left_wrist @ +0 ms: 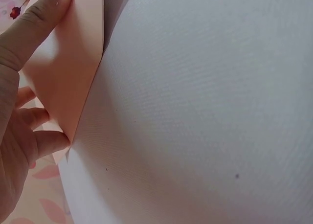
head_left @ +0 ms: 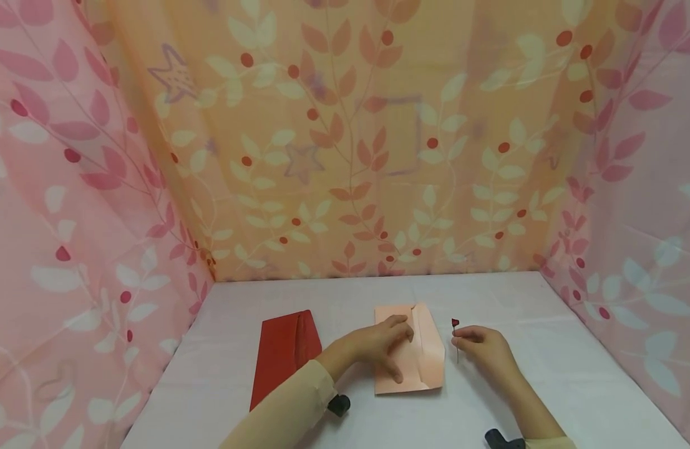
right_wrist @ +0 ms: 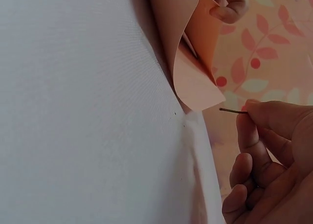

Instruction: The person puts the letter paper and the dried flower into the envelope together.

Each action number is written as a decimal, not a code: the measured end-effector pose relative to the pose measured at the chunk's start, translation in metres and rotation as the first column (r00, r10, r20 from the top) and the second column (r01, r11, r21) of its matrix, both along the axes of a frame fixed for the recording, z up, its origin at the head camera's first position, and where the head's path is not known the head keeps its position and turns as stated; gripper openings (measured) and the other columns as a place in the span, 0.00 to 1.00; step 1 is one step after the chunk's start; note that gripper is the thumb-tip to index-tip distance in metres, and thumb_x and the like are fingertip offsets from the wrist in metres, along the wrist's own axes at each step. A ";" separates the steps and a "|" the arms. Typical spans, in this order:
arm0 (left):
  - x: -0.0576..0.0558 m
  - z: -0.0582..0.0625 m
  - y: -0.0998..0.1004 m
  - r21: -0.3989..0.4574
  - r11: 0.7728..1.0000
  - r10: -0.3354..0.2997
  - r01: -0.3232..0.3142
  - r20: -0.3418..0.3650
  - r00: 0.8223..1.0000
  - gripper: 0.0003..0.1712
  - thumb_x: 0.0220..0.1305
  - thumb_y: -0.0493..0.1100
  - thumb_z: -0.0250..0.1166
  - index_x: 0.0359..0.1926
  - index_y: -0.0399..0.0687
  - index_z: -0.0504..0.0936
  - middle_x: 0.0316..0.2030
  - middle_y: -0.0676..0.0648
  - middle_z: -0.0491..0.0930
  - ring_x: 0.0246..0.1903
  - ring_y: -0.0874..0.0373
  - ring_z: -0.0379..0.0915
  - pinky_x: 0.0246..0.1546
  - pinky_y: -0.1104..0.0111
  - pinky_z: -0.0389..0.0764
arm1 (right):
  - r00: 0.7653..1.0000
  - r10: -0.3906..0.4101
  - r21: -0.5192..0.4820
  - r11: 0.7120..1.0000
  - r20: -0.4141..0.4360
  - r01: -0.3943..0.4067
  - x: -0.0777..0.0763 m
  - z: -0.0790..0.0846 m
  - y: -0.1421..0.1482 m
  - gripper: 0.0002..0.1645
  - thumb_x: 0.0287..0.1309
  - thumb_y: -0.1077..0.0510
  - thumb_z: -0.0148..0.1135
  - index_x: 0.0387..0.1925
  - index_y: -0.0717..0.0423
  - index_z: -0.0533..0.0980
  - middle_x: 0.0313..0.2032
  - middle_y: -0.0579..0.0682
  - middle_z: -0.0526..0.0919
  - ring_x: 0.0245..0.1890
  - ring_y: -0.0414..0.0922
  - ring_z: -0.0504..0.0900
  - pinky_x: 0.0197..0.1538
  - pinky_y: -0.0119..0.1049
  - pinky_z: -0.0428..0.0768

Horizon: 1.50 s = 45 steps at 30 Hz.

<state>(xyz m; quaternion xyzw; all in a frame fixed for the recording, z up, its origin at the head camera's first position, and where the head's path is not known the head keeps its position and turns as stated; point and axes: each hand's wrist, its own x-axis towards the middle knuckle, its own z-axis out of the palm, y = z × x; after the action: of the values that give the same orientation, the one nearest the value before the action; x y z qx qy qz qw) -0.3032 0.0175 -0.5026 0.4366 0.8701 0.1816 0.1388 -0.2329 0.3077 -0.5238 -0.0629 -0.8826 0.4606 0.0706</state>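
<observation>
A peach envelope [head_left: 398, 355] lies on the white table with its flap to the right. My left hand [head_left: 381, 346] grips it from above, thumb near the close edge and fingers toward the far one. In the right wrist view the envelope [right_wrist: 195, 87] bows and its mouth gapes. My right hand [head_left: 485, 352] pinches a small red flower [head_left: 455, 322] by its thin stem, just right of the flap. The stem [right_wrist: 232, 110] pokes out past the fingertips, apart from the envelope. The flower head [left_wrist: 15, 12] also shows at the left wrist view's corner.
A red envelope [head_left: 277, 349] lies to the left, partly covered by my left sleeve [head_left: 291, 405]. Leaf-patterned cloth [head_left: 350, 156] hangs behind the table [head_left: 227, 318] and at both sides. Black wrist devices [head_left: 339, 405] sit on both arms.
</observation>
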 end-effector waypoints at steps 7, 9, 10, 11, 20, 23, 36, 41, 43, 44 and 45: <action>0.001 -0.002 0.001 -0.003 1.000 0.002 -0.002 -0.014 1.000 0.44 0.42 0.66 0.82 0.56 0.69 0.67 0.79 0.50 0.50 0.74 0.52 0.60 0.67 0.59 0.73 | 1.000 0.028 -0.012 1.000 -0.003 -0.028 -0.005 0.002 -0.012 0.15 0.59 0.52 0.75 0.45 0.56 0.87 0.42 0.51 0.89 0.38 0.41 0.81 0.37 0.31 0.80; 0.001 -0.002 0.001 -0.008 1.000 0.004 -0.005 -0.018 1.000 0.44 0.42 0.66 0.82 0.56 0.69 0.67 0.79 0.50 0.51 0.73 0.53 0.60 0.67 0.59 0.73 | 0.999 0.033 -0.011 0.999 -0.010 -0.033 -0.006 0.004 -0.015 0.15 0.59 0.53 0.75 0.44 0.57 0.87 0.42 0.52 0.89 0.38 0.41 0.82 0.38 0.31 0.80; 0.001 -0.001 0.001 -0.010 1.000 0.006 -0.006 -0.019 1.000 0.44 0.42 0.66 0.82 0.57 0.69 0.67 0.79 0.50 0.51 0.73 0.53 0.60 0.67 0.59 0.73 | 0.999 0.035 -0.007 0.999 -0.010 -0.035 -0.007 0.005 -0.017 0.15 0.59 0.53 0.75 0.44 0.57 0.87 0.41 0.52 0.89 0.38 0.40 0.82 0.38 0.31 0.80; 0.001 -0.001 0.001 -0.011 1.000 0.007 -0.007 -0.022 1.000 0.44 0.42 0.66 0.82 0.57 0.69 0.67 0.79 0.50 0.51 0.73 0.53 0.60 0.67 0.58 0.74 | 0.999 0.036 -0.004 0.999 -0.009 -0.036 -0.008 0.005 -0.019 0.15 0.59 0.53 0.74 0.44 0.58 0.86 0.41 0.52 0.89 0.38 0.41 0.82 0.38 0.31 0.80; 0.001 0.001 0.000 -0.016 1.000 0.012 -0.012 -0.016 1.000 0.43 0.42 0.66 0.82 0.57 0.69 0.67 0.79 0.51 0.51 0.73 0.54 0.60 0.67 0.59 0.74 | 0.998 0.055 -0.031 0.998 0.005 -0.055 -0.019 0.000 -0.032 0.15 0.58 0.52 0.75 0.43 0.57 0.87 0.38 0.50 0.90 0.37 0.41 0.83 0.37 0.31 0.79; 0.001 0.001 0.000 -0.011 1.000 0.011 -0.011 -0.004 1.000 0.43 0.42 0.66 0.81 0.57 0.70 0.67 0.79 0.52 0.51 0.73 0.53 0.60 0.67 0.58 0.74 | 0.998 0.067 -0.057 0.996 0.007 -0.066 -0.021 -0.002 -0.037 0.16 0.58 0.52 0.75 0.43 0.58 0.86 0.37 0.50 0.89 0.36 0.41 0.83 0.36 0.31 0.79; 0.005 0.001 -0.003 0.025 0.999 -0.036 0.037 -0.023 0.999 0.45 0.45 0.64 0.82 0.59 0.65 0.66 0.78 0.47 0.52 0.75 0.52 0.58 0.69 0.62 0.70 | 0.996 0.076 -0.150 0.986 0.051 -0.067 -0.022 -0.012 -0.063 0.11 0.57 0.53 0.76 0.37 0.55 0.86 0.30 0.47 0.88 0.30 0.43 0.81 0.30 0.33 0.79; 0.003 -0.001 -0.003 0.025 0.999 -0.038 0.040 -0.066 0.997 0.47 0.44 0.64 0.82 0.61 0.64 0.66 0.78 0.47 0.53 0.75 0.52 0.57 0.70 0.64 0.69 | 0.998 0.053 -0.129 0.991 0.038 -0.048 -0.024 -0.013 -0.071 0.07 0.55 0.56 0.76 0.34 0.54 0.86 0.31 0.46 0.89 0.31 0.41 0.81 0.32 0.33 0.78; 0.003 0.000 -0.003 0.020 0.999 -0.039 0.041 -0.079 0.996 0.47 0.45 0.64 0.81 0.62 0.64 0.66 0.78 0.47 0.52 0.76 0.52 0.57 0.70 0.64 0.69 | 0.999 0.044 -0.103 0.994 0.026 -0.041 -0.025 -0.014 -0.074 0.06 0.55 0.57 0.76 0.33 0.54 0.87 0.31 0.46 0.89 0.31 0.41 0.81 0.32 0.34 0.78; 0.003 0.000 -0.003 0.018 0.999 -0.038 0.040 -0.083 0.996 0.47 0.45 0.65 0.81 0.62 0.64 0.66 0.78 0.46 0.52 0.76 0.52 0.57 0.70 0.64 0.70 | 0.999 0.040 -0.086 0.996 0.021 -0.038 -0.026 -0.014 -0.075 0.05 0.55 0.57 0.76 0.32 0.54 0.87 0.31 0.46 0.89 0.31 0.41 0.81 0.32 0.34 0.78; 0.003 0.000 -0.003 0.019 0.999 -0.036 0.038 -0.082 0.996 0.47 0.45 0.64 0.81 0.62 0.64 0.66 0.78 0.46 0.52 0.76 0.52 0.57 0.70 0.63 0.70 | 0.999 0.034 -0.076 0.997 0.020 -0.033 -0.026 -0.013 -0.076 0.05 0.55 0.57 0.76 0.32 0.54 0.87 0.31 0.46 0.89 0.32 0.41 0.81 0.33 0.34 0.78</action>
<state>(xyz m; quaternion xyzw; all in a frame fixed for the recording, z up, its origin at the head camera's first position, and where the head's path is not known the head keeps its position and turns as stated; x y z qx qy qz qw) -0.2998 0.0149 -0.5030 0.4611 0.8649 0.1699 0.1021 -0.2584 0.2321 -0.5371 -0.0556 -0.8662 0.4939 0.0511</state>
